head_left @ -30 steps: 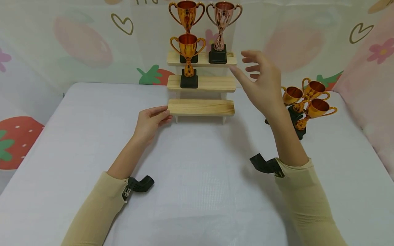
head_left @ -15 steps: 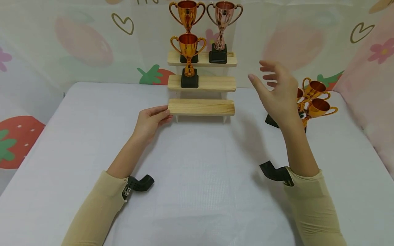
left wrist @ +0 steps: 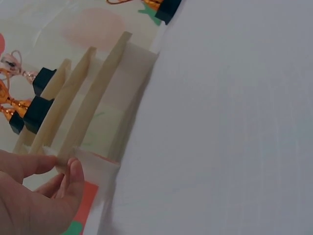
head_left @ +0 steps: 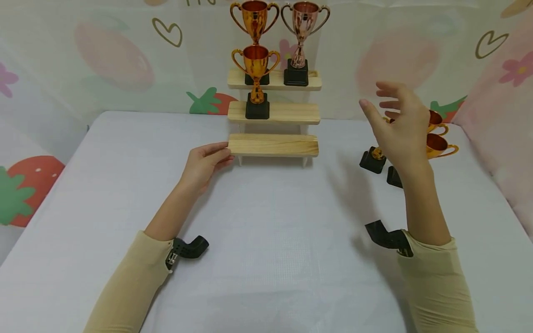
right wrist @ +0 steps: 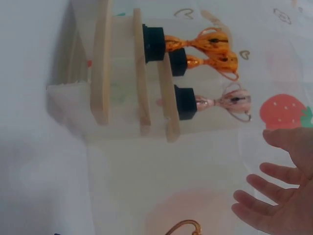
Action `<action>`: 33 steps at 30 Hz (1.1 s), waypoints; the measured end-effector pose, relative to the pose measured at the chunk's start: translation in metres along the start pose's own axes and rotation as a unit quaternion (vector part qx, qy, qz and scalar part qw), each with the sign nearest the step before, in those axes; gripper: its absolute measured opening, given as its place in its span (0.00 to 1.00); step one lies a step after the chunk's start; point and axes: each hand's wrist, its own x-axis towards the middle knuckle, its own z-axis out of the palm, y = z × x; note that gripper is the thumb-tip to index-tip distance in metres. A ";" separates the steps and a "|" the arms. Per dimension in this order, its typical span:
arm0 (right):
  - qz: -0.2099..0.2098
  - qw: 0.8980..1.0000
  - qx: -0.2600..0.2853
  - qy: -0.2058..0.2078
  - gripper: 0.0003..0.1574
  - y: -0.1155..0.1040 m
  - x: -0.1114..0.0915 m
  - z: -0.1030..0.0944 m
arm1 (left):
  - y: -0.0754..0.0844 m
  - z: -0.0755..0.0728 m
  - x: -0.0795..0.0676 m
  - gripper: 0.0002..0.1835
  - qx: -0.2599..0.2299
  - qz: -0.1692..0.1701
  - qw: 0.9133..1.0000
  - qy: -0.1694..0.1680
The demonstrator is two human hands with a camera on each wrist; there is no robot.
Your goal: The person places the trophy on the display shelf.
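A three-step wooden display stand (head_left: 272, 144) is at the back of the table. My left hand (head_left: 200, 169) pinches the left end of its lowest step between thumb and fingers, seen also in the left wrist view. On the top step stand a gold trophy cup (head_left: 255, 18) and a rose-gold trophy cup (head_left: 304, 23). Another gold trophy cup (head_left: 256, 60) stands at the left of the middle step. My right hand (head_left: 401, 125) is raised to the stand's right, fingers spread and holding nothing. Behind it, several gold trophies (head_left: 438, 145) on black bases are partly hidden.
A white cloth (head_left: 266, 240) covers the table. Directly behind the stand hangs a patterned backdrop (head_left: 166, 83), and a pink cushioned surface (head_left: 508, 148) borders the right edge. Each wrist carries a black camera mount (head_left: 191, 247).
My right hand has moved right, away from the stand's upper steps, and now overlaps the group of gold trophies. The left hand keeps its hold on the lowest step.
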 end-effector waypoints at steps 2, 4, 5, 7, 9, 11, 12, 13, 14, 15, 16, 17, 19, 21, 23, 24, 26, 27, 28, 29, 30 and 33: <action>0.000 1.000 -0.001 0.005 0.30 0.003 0.000 -0.002 | 0.000 0.000 0.000 0.24 0.001 0.000 1.000 0.001; 0.003 1.000 -0.003 0.007 0.30 0.007 0.000 -0.005 | 0.000 0.000 0.000 0.23 0.001 -0.001 1.000 0.002; 0.007 1.000 -0.003 0.008 0.30 0.009 -0.001 -0.006 | 0.000 0.000 0.001 0.23 0.000 -0.001 1.000 0.003; 0.016 1.000 -0.003 0.006 0.30 0.013 0.000 -0.008 | 0.000 0.000 0.001 0.23 -0.001 -0.002 1.000 0.003; 0.023 1.000 -0.001 0.005 0.30 0.017 0.000 -0.009 | -0.001 -0.001 0.001 0.24 -0.002 -0.001 1.000 0.003; 0.030 1.000 0.002 0.007 0.30 0.020 0.001 -0.011 | -0.001 -0.001 0.001 0.24 -0.003 0.000 1.000 0.002; 0.034 0.999 0.002 0.008 0.30 0.021 0.001 -0.012 | -0.001 -0.001 0.001 0.24 -0.003 0.001 1.000 0.002; 0.037 0.999 -0.001 0.010 0.31 0.022 0.001 -0.013 | -0.001 -0.001 0.001 0.23 -0.003 0.001 1.000 0.003; 0.042 0.999 0.000 0.014 0.31 0.024 0.002 -0.013 | -0.001 -0.001 0.001 0.23 -0.002 0.002 1.000 0.003; 0.045 0.999 -0.003 0.017 0.30 0.025 0.002 -0.014 | -0.001 -0.001 0.000 0.23 -0.001 0.003 1.000 0.004; 0.048 0.999 -0.007 0.021 0.30 0.027 0.001 -0.015 | -0.001 -0.001 0.000 0.23 -0.001 0.003 1.000 0.005; 0.050 0.998 -0.009 0.026 0.30 0.028 0.002 -0.015 | -0.001 -0.001 0.000 0.23 -0.001 0.004 1.000 0.005; 0.050 0.998 -0.012 0.033 0.30 0.032 0.002 -0.016 | -0.001 0.000 0.000 0.23 -0.002 0.005 1.000 0.006; 0.046 0.998 -0.014 0.041 0.29 0.034 0.002 -0.018 | -0.001 0.001 0.001 0.23 -0.002 0.006 1.000 0.007; 0.043 0.998 -0.013 0.046 0.29 0.037 0.003 -0.019 | -0.001 0.001 0.001 0.23 -0.002 0.006 1.000 0.008; 0.044 0.998 -0.014 0.048 0.29 0.038 0.003 -0.019 | -0.001 0.001 0.001 0.23 -0.001 0.005 1.000 0.009; 0.048 0.997 -0.017 0.049 0.29 0.040 0.004 -0.020 | -0.001 0.001 0.000 0.23 0.001 0.004 1.000 0.010; 0.051 0.997 -0.020 0.048 0.30 0.040 0.005 -0.021 | -0.001 0.001 0.000 0.23 0.001 0.004 1.000 0.009; 0.055 0.997 -0.021 0.047 0.30 0.041 0.005 -0.021 | -0.001 0.001 0.000 0.23 0.002 0.005 1.000 0.009; 0.058 0.997 -0.022 0.046 0.31 0.042 0.005 -0.022 | -0.001 0.001 0.000 0.23 0.002 0.005 1.000 0.008; 0.061 0.997 -0.021 0.045 0.31 0.042 0.005 -0.022 | -0.001 0.001 0.000 0.23 0.002 0.006 1.000 0.008; 0.068 0.997 -0.015 0.039 0.32 0.045 0.006 -0.023 | -0.001 0.001 -0.001 0.23 0.002 0.009 1.000 0.006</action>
